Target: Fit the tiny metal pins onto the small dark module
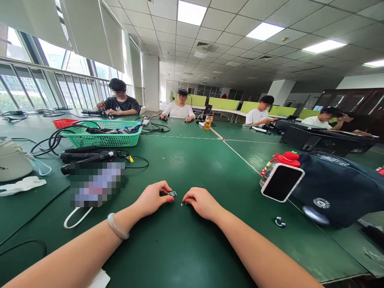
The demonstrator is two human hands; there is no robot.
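Near the middle of the green table (168,244), my left hand (153,199) pinches a small dark circuit board (172,193) between thumb and fingers. A pale bangle (117,226) circles that wrist. Just to the right, my right hand (201,202) has its fingers closed on a small thin piece (184,204) with a light edge, close to the tabletop. What kind of piece it is I cannot make out. A narrow gap separates the two hands, and the two small parts do not touch.
Left lie black devices (90,158) with cables, a green basket (105,140) and a blurred purple pouch (100,186). Right stand a phone (282,183), a red-lidded bottle (288,159) and a dark bag (339,188); earbuds (280,222) lie nearer. Several people sit around the table.
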